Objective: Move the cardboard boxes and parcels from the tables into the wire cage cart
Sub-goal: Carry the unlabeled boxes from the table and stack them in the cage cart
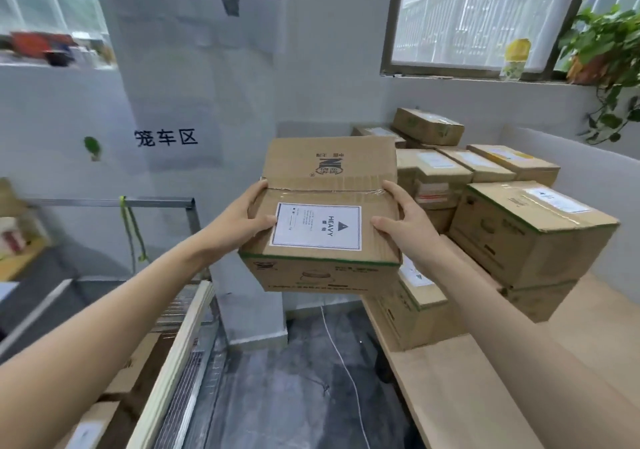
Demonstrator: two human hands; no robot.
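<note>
I hold a cardboard box (329, 185) with a white HEAVY label in the air between the table and the cart. My left hand (247, 221) grips its left side, thumb on top. My right hand (401, 221) grips its right side, thumb on the top face. Several more cardboard boxes (526, 230) are stacked on the wooden table (460, 389) at the right. The wire cage cart (180, 355) stands at the lower left, with boxes (131, 369) lying inside it.
A white pillar (207, 136) rises behind the held box, between cart and table. A white cable (341, 351) trails over the dark floor. A potted plant (602, 57) sits on the window sill at the far right.
</note>
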